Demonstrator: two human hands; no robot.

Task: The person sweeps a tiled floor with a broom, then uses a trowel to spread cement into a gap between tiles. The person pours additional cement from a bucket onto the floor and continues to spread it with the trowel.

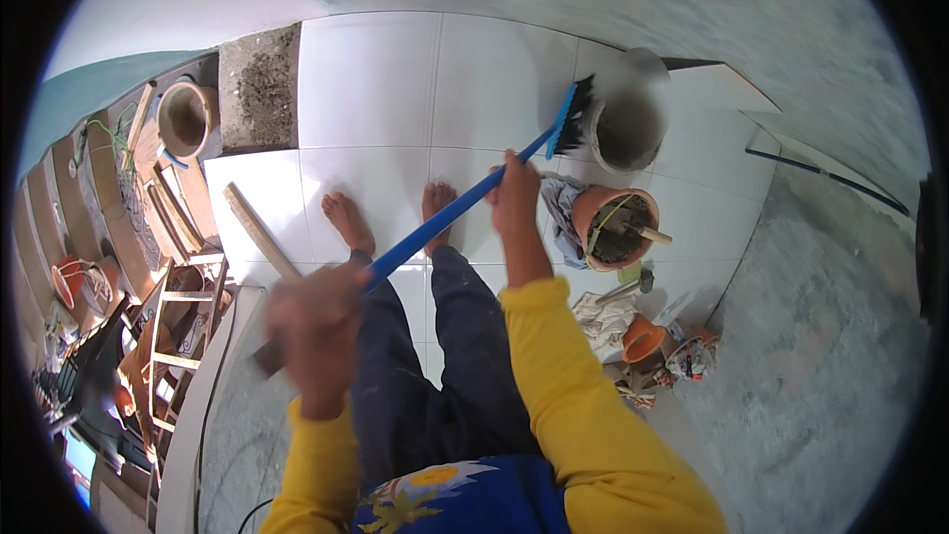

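Observation:
I hold a broom slantwise across my body, its blue handle running from lower left to upper right. My left hand, slightly blurred, is closed round the upper end of the handle. Lower down the handle, my right hand grips it nearer the head. The blue broom head with black bristles is at the white tiled floor, right beside a grey bucket. Just below that stands an orange bucket holding grey material and a wooden-handled tool, with a grey cloth against its side.
A wooden plank lies left of my bare feet. Beyond it are an untiled rough patch, another bucket, steps and a wooden ladder. A small orange pot and cloths lie at right. Walls border the far side.

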